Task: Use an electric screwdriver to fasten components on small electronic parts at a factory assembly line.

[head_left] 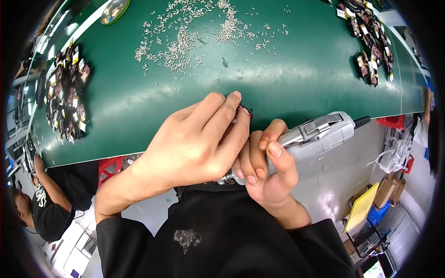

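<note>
My left hand is closed around a small black part at the front edge of the table. Fingers cover most of that part, so its kind does not show. Just to the right, my right hand grips a grey electric screwdriver with a metal lever on its side and a black cord. The tool lies slanted, its metal nose pointing left below my left hand. Its tip is hidden. Many small silver screws are scattered farther back on the green table.
Small black assemblies with labels lie in a pile on the left and another pile at the back right. A round green dish stands back left. Another person sits at the left. A yellow panel and boxes are behind right.
</note>
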{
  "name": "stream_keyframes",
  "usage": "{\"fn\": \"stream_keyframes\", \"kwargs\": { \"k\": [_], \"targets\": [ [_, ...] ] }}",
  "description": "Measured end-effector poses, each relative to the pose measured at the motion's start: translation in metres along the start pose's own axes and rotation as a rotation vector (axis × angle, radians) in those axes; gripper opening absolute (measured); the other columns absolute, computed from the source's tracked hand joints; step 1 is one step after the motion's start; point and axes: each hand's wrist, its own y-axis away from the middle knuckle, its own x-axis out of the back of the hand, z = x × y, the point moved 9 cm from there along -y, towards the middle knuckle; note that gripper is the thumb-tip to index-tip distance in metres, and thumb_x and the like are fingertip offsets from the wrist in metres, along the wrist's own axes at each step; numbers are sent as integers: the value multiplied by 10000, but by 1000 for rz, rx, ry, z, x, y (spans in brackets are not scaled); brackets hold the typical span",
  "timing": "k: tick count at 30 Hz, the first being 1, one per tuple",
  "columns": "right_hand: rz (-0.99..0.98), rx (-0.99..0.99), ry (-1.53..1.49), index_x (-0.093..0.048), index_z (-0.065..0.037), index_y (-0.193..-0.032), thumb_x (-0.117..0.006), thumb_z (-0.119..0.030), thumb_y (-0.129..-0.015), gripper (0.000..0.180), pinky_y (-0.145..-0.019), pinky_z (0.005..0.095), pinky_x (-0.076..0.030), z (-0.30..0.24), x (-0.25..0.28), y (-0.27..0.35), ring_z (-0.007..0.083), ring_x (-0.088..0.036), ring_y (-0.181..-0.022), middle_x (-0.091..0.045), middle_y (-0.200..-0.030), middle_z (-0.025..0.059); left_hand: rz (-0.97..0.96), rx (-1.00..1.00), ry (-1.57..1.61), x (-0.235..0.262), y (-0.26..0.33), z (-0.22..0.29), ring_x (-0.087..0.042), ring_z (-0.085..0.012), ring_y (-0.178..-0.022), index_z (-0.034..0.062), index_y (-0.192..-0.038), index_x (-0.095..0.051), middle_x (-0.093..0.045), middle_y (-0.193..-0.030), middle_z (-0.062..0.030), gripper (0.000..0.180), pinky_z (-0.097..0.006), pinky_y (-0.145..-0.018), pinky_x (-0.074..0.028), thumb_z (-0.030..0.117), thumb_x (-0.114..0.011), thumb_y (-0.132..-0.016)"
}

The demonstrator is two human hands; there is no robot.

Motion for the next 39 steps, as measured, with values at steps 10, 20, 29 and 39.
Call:
{"fn": "stream_keyframes", "kwargs": {
  "k": [10, 20, 29, 39],
  "targets": [
    [144, 14, 249, -438, -91, -880, -473, -223, -872, 137, -394, 236, -343, 1, 12, 0, 101, -357, -391, -400, -524, 23, -56, -207, -173, -5, -3, 19, -604, -267, -732, -120, -911, -585, -597, -982, -228, 333, -300, -534, -521, 10, -648, -611],
    [-22, 19, 45, -405, -25, -941, -437, -61, -900, 64, -425, 273, -366, -12, 4, -5, 116, -364, -406, -396, -524, 40, -118, 85, 161, -8, -5, -7, -576, -291, -812, -74, -943, -588, -572, -1078, -177, 365, -350, -635, -504, -31, -674, -590],
    [-293, 245, 348, -467, -51, -930, -445, -214, -938, 165, -519, 262, -380, -106, -44, -36, 103, -409, -431, -418, -551, 1, -208, 94, 178, -6, -4, -4, -571, -299, -852, -62, -984, -593, -565, -1106, -168, 475, -363, -665, -501, 63, -707, -540],
    [-232, 308, 451, -519, -56, -922, -457, -232, -921, 187, -500, 229, -340, -95, -36, -56, 60, -362, -424, -386, -530, -32, -130, 87, 222, -8, 1, -8, -576, -288, -833, -80, -980, -591, -580, -1060, -173, 463, -350, -640, -502, 53, -700, -550]
  ]
}}
